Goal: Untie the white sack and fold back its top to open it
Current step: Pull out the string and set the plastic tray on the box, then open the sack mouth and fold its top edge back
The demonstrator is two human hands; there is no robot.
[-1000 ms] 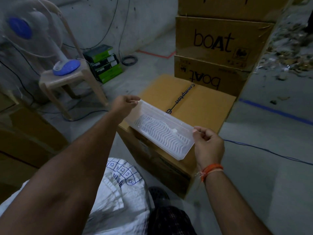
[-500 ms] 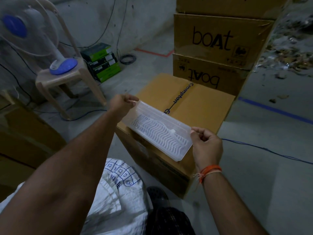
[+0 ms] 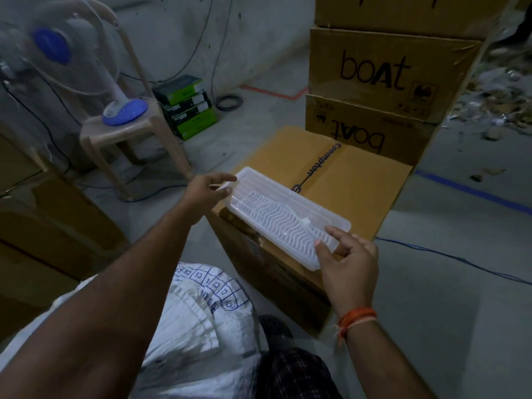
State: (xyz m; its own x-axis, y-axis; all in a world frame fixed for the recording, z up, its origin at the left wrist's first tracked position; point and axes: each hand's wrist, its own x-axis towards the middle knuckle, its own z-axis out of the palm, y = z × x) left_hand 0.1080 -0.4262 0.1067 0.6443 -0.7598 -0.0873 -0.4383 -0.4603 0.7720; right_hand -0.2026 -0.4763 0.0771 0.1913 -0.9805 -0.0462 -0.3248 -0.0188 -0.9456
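both arms outstretched; left hand (image 3: pixel 205 192) and right hand (image 3: pixel 349 259) with fingers spread, grip loose at ends of clear plastic tray (image 3: pixel 283 218) on cardboard box (image 3: pixel 359 185); white sack (image 3: pixel 198 318) below, near body.

A second ago both hands held the clear plastic tray (image 3: pixel 283 218) up by its ends, above the cardboard box (image 3: pixel 348 180). Now the tray lies flat on the box top, along its near-left edge. The left hand (image 3: pixel 205 194) has let go its grip: fingers spread, thumb just touching the tray's far end. The right hand (image 3: pixel 347 263) has opened too, its fingertips resting on the near end, though whether they press down is hard to tell.
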